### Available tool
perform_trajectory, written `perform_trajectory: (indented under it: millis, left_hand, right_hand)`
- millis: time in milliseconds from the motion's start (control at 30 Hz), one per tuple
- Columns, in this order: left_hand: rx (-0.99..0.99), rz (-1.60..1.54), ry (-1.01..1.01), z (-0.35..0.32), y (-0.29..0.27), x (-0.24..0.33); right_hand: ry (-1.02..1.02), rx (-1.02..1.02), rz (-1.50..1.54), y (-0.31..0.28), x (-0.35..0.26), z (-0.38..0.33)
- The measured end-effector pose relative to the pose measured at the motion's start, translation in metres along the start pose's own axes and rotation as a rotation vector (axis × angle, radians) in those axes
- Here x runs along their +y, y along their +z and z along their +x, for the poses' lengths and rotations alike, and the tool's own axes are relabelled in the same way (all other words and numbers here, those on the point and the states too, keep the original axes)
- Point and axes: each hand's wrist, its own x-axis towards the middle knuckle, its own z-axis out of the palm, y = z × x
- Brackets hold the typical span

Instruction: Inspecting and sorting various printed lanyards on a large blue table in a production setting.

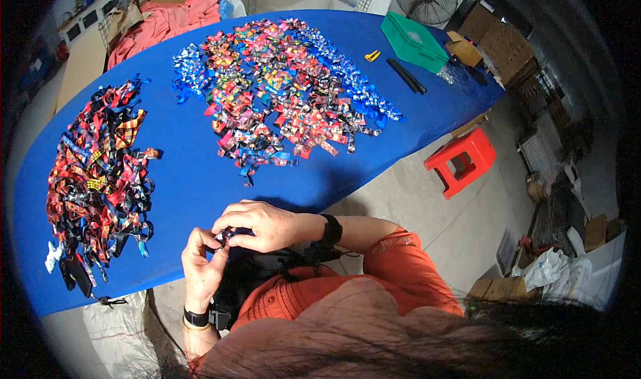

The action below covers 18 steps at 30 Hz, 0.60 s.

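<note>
While my left hand pinches one side of this small dark piece, my right hand closes narrowly on the other! Steady pressure and short, controlled fingertip movements should serve best, I reckon. It sits right between both sets of fingertips, partly covered, near the blue table's edge.

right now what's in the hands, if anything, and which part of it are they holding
The left hand and right hand together pinch a small dark ribbon-like piece; the fingers cover too much to tell which part.
</note>
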Motion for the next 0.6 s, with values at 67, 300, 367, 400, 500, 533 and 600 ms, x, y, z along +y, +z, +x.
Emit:
perform_trajectory:
  millis: [67,300,367,400,500,533,600]
  left_hand:
    - [0.005,0.023,0.021,0.000,0.000,0.001]
    - [0.102,0.110,0.141,-0.002,0.002,-0.007]
    - [0.119,0.154,0.167,-0.002,0.003,-0.006]
    - [0.138,0.200,0.193,-0.003,0.003,-0.004]
    - [0.153,0.282,0.197,-0.005,0.002,0.004]
    - [0.153,0.281,0.197,-0.005,0.002,0.005]
    - [0.170,0.315,0.230,-0.005,0.002,0.007]
  right_hand:
    - [0.013,-0.005,0.007,0.000,0.000,0.001]
    - [0.088,-0.006,0.110,0.004,-0.005,0.007]
    - [0.100,-0.009,0.117,0.004,-0.009,0.008]
    - [0.110,-0.013,0.126,0.004,-0.010,0.009]
    - [0.118,-0.024,0.127,0.005,-0.010,0.010]
    - [0.119,-0.024,0.126,0.006,-0.009,0.010]
    - [0.098,0.009,0.143,0.009,-0.008,0.010]
